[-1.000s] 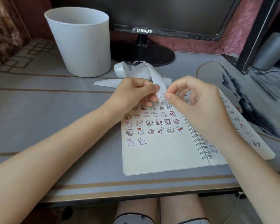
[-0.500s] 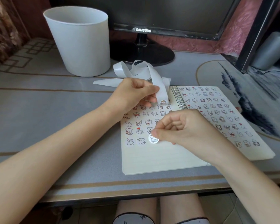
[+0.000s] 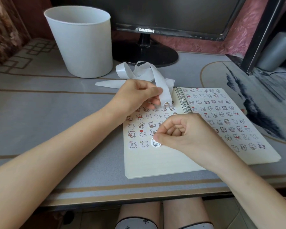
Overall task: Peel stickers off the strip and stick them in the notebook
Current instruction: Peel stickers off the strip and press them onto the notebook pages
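Note:
An open spiral notebook [image 3: 163, 162] lies on the desk, both pages carrying rows of small cartoon stickers. My left hand [image 3: 135, 95] pinches a white backing strip [image 3: 162, 90] above the left page; one sticker shows at the strip's lower end, and the rest curls away behind. My right hand [image 3: 183, 133], fingers curled, presses a round white sticker [image 3: 155, 142] with its fingertip onto the left page, at the right end of the lowest row beside two stuck stickers.
A white bin [image 3: 82, 42] stands at the back left. A black monitor [image 3: 155, 17] on its stand sits behind the notebook. A grey cylinder [image 3: 276, 52] and a printed mat [image 3: 254, 100] are at the right. My knees show under the desk edge.
My right hand left the strip with a peeled sticker, came down to the left page, and now holds it against the paper. My left hand kept its hold on the strip.

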